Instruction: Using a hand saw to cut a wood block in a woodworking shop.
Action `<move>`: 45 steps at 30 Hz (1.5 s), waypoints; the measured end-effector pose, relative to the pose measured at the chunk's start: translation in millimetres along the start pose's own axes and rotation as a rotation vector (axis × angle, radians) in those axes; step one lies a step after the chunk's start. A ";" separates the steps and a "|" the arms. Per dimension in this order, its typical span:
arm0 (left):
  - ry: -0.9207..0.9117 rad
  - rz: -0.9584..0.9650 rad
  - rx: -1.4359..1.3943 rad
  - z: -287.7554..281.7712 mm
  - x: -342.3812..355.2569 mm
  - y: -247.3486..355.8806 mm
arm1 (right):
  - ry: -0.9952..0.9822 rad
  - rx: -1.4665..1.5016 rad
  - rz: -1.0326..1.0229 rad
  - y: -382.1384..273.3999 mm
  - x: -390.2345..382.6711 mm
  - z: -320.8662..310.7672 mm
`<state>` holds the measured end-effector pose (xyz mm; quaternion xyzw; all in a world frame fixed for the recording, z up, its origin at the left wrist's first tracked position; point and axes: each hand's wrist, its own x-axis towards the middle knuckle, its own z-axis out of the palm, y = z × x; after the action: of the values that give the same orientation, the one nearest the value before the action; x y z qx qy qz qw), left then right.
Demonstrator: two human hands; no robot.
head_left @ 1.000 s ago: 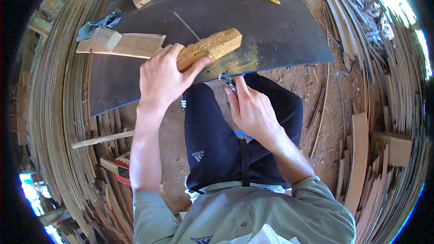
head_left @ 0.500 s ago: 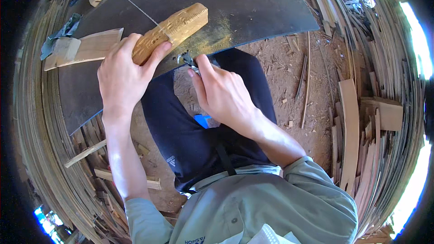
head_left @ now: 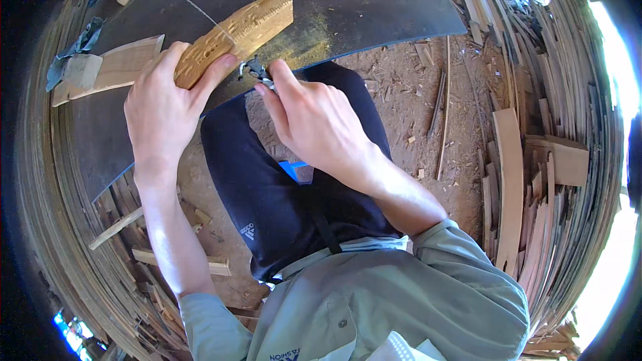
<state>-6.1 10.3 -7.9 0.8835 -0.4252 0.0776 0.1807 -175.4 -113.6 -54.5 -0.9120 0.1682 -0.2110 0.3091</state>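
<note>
A chunky yellow-brown wood block [head_left: 257, 23] with a rough, notched upper face lies slanted on the dark tabletop. My left hand [head_left: 160, 103] is closed around its near left end, thumb along the near side. My right hand [head_left: 317, 110] grips a hand tool whose handle is hidden in the fingers. At its front shows a dark metal clamp end [head_left: 255, 70]. A thin, pale rod or blade [head_left: 190, 5] runs across the block toward the far left, in line with the clamp end. Its exact kind is unclear.
Yellow sawdust [head_left: 317, 40] is scattered beside the block on the dark tabletop [head_left: 388, 0]. To the left lie a flat board [head_left: 130, 63] and a crumpled grey-blue cloth [head_left: 79, 47]. Stacked wood strips [head_left: 575, 80] line the right side, and loose offcuts [head_left: 441, 127] litter the floor.
My right hand and the tool have pushed slightly forward and left, bringing the clamp end nearer the block. The whole view has shifted a little; my left hand keeps its hold.
</note>
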 end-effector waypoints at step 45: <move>0.015 0.143 0.065 4.2 -4.4 -13.4 | 0.052 0.085 -0.001 3.7 1.3 11.0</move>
<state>1.5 19.6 -16.4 0.8556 -0.4832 0.1105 0.1489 -169.5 -111.5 -64.4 -0.8923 0.1663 -0.2416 0.3431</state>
